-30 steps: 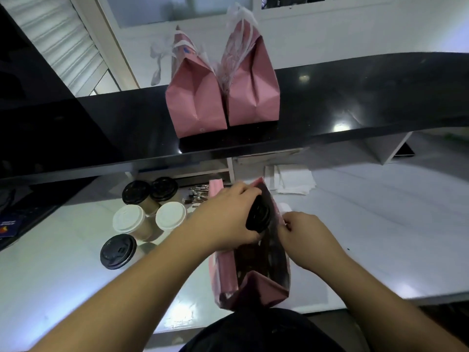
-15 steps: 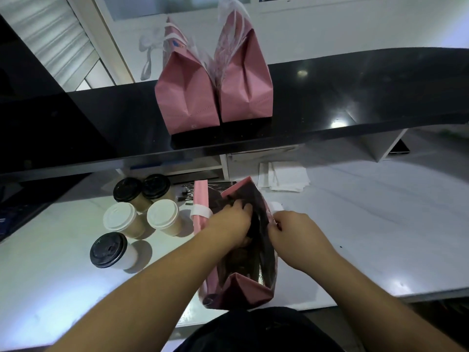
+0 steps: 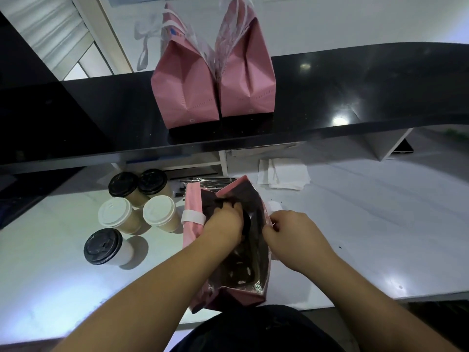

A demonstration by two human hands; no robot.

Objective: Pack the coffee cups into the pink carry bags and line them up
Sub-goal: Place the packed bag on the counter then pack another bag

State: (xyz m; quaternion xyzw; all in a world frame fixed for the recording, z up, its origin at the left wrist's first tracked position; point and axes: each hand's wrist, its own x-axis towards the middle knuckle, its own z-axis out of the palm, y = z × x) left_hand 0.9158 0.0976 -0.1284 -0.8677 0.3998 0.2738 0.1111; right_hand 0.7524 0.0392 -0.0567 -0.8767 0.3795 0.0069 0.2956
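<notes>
An open pink carry bag (image 3: 193, 207) with a dark lining stands on the white counter (image 3: 355, 224) right in front of me. My left hand (image 3: 223, 222) reaches down inside its mouth, closed on a black-lidded coffee cup (image 3: 246, 222) that is mostly hidden. My right hand (image 3: 289, 232) pinches the bag's right edge and holds it open. Left of the bag stand several lidded cups: two white-lidded (image 3: 115, 214) (image 3: 159, 210), two black-lidded behind (image 3: 123, 183) (image 3: 152, 181) and one black-lidded in front (image 3: 102, 246). Two closed pink bags (image 3: 185, 85) (image 3: 247, 77) stand side by side on the black upper shelf (image 3: 355, 92).
White paper napkins (image 3: 284, 174) lie on the counter behind the bag, and dark wrapped straws (image 3: 203, 180) lie under the shelf. A white shelf bracket (image 3: 383, 143) sits at the right. The counter's front edge runs close to my body.
My left hand has gone down from the bag's mouth into the bag with the black-lidded cup. My right hand has kept its hold on the bag's edge.
</notes>
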